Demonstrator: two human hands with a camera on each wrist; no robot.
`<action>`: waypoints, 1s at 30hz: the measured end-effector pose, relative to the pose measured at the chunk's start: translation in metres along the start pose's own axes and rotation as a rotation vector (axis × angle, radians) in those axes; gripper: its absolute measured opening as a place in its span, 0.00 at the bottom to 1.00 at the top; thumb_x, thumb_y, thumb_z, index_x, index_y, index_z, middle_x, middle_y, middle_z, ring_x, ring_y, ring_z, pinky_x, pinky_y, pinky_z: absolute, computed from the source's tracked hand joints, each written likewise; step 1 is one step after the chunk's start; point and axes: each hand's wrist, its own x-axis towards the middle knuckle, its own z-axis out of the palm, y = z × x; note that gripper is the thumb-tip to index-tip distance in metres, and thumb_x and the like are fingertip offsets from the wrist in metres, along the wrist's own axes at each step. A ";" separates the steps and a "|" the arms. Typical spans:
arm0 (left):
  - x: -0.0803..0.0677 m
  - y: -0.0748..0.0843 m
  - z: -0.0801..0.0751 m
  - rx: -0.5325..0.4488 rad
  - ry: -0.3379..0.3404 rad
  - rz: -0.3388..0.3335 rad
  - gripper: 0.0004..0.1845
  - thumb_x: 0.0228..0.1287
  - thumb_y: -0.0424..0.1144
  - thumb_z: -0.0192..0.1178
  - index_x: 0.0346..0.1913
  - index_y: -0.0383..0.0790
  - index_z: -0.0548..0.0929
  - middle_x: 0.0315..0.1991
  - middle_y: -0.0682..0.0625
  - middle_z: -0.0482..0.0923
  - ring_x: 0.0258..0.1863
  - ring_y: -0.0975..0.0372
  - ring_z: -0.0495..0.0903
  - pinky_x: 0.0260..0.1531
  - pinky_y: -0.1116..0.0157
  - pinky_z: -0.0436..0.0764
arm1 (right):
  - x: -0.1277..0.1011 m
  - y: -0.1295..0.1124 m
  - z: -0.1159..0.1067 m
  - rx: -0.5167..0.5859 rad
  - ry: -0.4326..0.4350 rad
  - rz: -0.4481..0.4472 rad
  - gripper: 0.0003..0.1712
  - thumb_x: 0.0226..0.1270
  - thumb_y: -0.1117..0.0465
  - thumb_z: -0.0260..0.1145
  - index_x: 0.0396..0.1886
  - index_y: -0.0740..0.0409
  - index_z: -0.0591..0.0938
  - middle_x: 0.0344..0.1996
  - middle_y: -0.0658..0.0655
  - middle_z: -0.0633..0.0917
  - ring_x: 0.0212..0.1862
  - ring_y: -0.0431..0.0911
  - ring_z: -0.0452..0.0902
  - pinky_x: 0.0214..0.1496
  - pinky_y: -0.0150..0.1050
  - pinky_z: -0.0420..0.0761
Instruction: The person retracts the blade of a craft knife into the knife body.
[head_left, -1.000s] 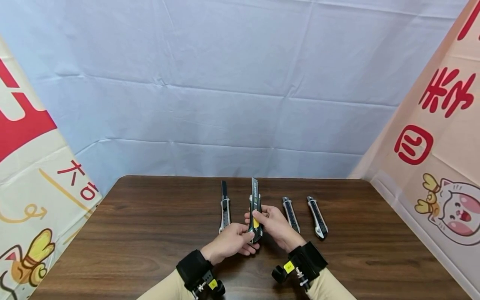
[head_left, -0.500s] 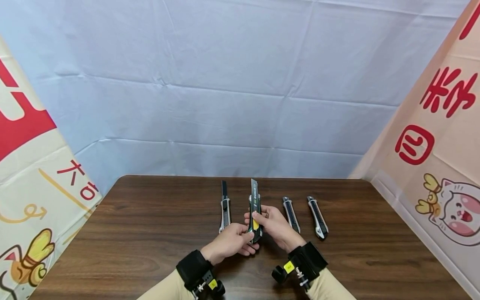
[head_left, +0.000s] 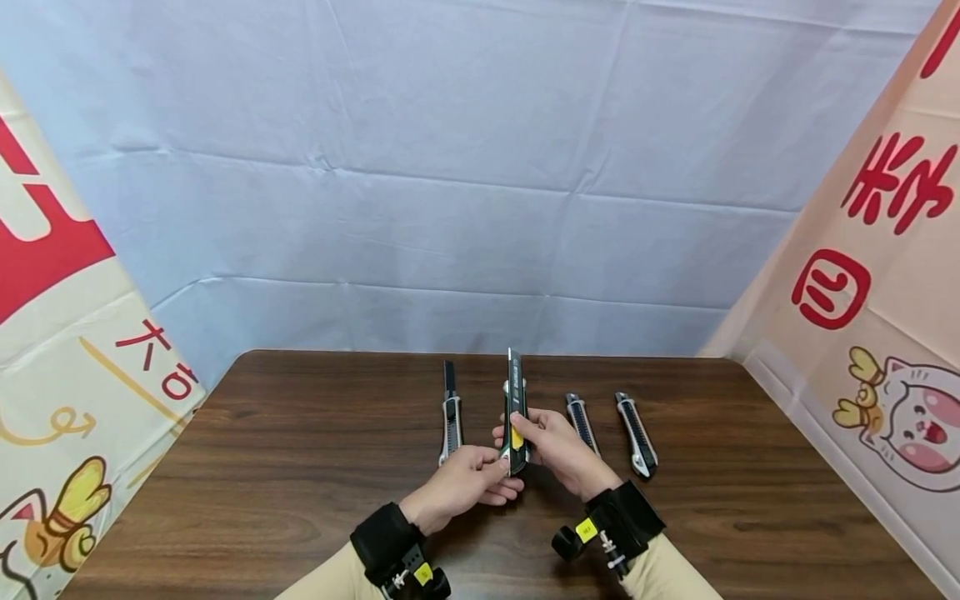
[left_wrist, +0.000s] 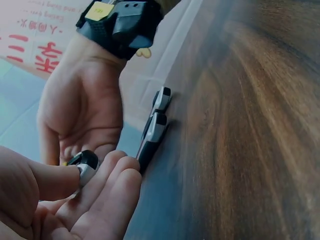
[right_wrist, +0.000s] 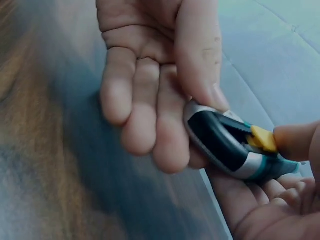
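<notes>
In the head view, a black utility knife (head_left: 516, 400) with a long strip extended at its front is held off the table, tip pointing away. My left hand (head_left: 465, 483) pinches its butt end between thumb and fingers. Around the body my right hand (head_left: 566, 450) grips it, the thumb pressed on the yellow slider (right_wrist: 262, 139), clearest in the right wrist view. From the left wrist side, only the dark and silver butt (left_wrist: 87, 165) shows. To the left lies another utility knife (head_left: 452, 421), a black strip out, its lower end behind my left hand.
Two more utility knives lie right of my hands: one (head_left: 579, 417) partly behind the right hand, the other (head_left: 636, 437) farther right. The brown wooden table (head_left: 300, 467) backs onto a pale blue cloth (head_left: 450, 208), with printed banners at both sides.
The held knife has risen slightly and shifted a little right, turned somewhat about its length. My right hand moved right with it; the left hand keeps its pinch. The lying knives stay put.
</notes>
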 end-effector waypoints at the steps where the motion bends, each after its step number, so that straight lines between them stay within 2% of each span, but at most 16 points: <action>1: 0.000 0.000 0.000 0.000 -0.002 -0.001 0.18 0.77 0.38 0.48 0.58 0.28 0.77 0.45 0.35 0.85 0.45 0.50 0.86 0.45 0.61 0.87 | 0.000 0.001 0.000 0.000 -0.001 0.005 0.31 0.78 0.53 0.53 0.67 0.74 0.66 0.56 0.68 0.81 0.54 0.46 0.82 0.55 0.36 0.84; 6: 0.000 0.000 -0.001 0.009 -0.010 -0.015 0.18 0.77 0.39 0.48 0.58 0.29 0.78 0.44 0.36 0.86 0.43 0.52 0.87 0.43 0.62 0.87 | 0.001 0.006 0.002 -0.029 0.030 0.000 0.31 0.77 0.52 0.54 0.64 0.74 0.68 0.52 0.66 0.83 0.53 0.47 0.83 0.53 0.36 0.84; 11: -0.001 0.001 0.000 0.037 -0.002 -0.023 0.19 0.77 0.41 0.48 0.56 0.30 0.79 0.42 0.36 0.87 0.41 0.54 0.88 0.39 0.63 0.87 | 0.000 0.005 0.006 -0.062 0.046 -0.006 0.28 0.78 0.53 0.52 0.64 0.74 0.69 0.52 0.66 0.83 0.56 0.54 0.81 0.52 0.37 0.84; 13: 0.000 0.001 0.000 0.045 0.004 -0.025 0.19 0.77 0.41 0.48 0.54 0.29 0.80 0.41 0.36 0.87 0.40 0.55 0.88 0.38 0.64 0.87 | 0.000 0.005 0.007 -0.064 0.046 -0.010 0.28 0.79 0.54 0.51 0.64 0.74 0.69 0.52 0.66 0.83 0.57 0.56 0.80 0.52 0.37 0.84; 16: 0.000 0.000 0.000 0.049 0.013 -0.026 0.18 0.77 0.41 0.48 0.49 0.28 0.81 0.40 0.36 0.87 0.39 0.55 0.88 0.38 0.64 0.87 | -0.001 0.005 0.007 -0.063 0.038 -0.019 0.28 0.79 0.54 0.51 0.64 0.75 0.68 0.53 0.67 0.82 0.56 0.55 0.81 0.53 0.37 0.84; 21: 0.001 -0.001 0.000 0.044 0.032 -0.030 0.18 0.77 0.41 0.48 0.53 0.29 0.80 0.39 0.36 0.87 0.37 0.56 0.88 0.37 0.64 0.87 | -0.002 0.003 0.008 -0.067 0.030 -0.029 0.27 0.79 0.56 0.50 0.64 0.75 0.67 0.55 0.69 0.81 0.54 0.51 0.82 0.54 0.38 0.84; 30: 0.000 -0.001 0.000 0.049 0.035 -0.034 0.18 0.77 0.41 0.48 0.55 0.29 0.80 0.39 0.37 0.87 0.37 0.56 0.88 0.37 0.63 0.88 | 0.000 0.003 0.008 -0.081 0.035 -0.037 0.26 0.79 0.57 0.51 0.64 0.75 0.68 0.54 0.68 0.82 0.55 0.54 0.82 0.54 0.38 0.84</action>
